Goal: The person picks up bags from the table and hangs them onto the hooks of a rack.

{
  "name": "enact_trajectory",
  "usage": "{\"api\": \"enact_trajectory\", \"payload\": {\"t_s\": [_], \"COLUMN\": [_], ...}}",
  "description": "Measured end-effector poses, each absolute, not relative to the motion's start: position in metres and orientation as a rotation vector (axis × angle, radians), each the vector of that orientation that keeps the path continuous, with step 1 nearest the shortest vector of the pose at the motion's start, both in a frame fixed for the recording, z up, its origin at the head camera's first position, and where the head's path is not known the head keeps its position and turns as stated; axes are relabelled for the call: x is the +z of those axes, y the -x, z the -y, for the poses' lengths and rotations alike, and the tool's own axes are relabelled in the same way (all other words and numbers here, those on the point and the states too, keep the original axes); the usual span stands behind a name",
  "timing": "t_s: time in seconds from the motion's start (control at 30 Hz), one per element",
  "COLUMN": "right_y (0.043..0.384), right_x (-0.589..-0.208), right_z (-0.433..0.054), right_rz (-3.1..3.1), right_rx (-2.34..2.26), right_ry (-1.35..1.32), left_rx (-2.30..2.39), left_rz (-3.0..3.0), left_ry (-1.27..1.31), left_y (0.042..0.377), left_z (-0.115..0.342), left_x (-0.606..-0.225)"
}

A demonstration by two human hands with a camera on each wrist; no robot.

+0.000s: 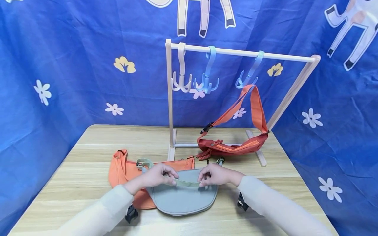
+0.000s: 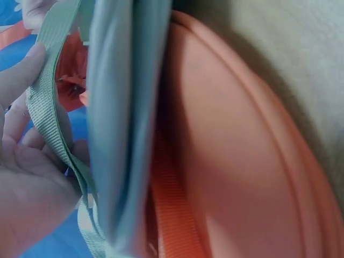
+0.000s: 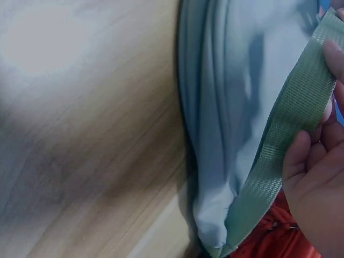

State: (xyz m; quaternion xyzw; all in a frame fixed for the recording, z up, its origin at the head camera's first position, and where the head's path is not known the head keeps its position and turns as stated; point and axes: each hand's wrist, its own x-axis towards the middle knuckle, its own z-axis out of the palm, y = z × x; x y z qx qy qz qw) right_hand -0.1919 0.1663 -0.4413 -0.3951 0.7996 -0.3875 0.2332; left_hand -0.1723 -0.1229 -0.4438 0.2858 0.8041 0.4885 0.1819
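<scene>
A grey-blue waist bag (image 1: 184, 199) lies on the table, partly over an orange bag (image 1: 119, 172). Its pale green webbing strap (image 1: 187, 184) runs across the top between my two hands. My left hand (image 1: 159, 174) pinches the strap at one end of this stretch, thumb against fingers. At the other end my right hand (image 1: 215, 175) pinches it likewise. Close up in the left wrist view, the strap (image 2: 45, 102) passes between thumb and fingers beside the bag's edge. The right wrist view has the webbing (image 3: 301, 102) flat under my fingertips.
Behind stands a wooden rack (image 1: 242, 52) with a white hook (image 1: 181, 68) and two blue hooks (image 1: 206, 73), (image 1: 251, 70). From the right blue hook a red waist bag (image 1: 233, 148) hangs by its orange strap, low near the rack's base. Blue patterned cloth (image 1: 88, 65) surrounds the table.
</scene>
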Motion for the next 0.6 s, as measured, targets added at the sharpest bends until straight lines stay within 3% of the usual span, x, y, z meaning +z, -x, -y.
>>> {"api": "enact_trajectory", "payload": {"t_s": [0.6], "right_y": [0.191], "right_x": [-0.4], "right_z": [-0.164], "right_rz": [-2.309], "right_rx": [-0.97], "right_ry": [1.234], "left_rx": [1.299], "left_rz": [-2.333], "left_ry": [-0.844], "left_y": [0.17], "left_z": [0.129], "left_x": [-0.411]}}
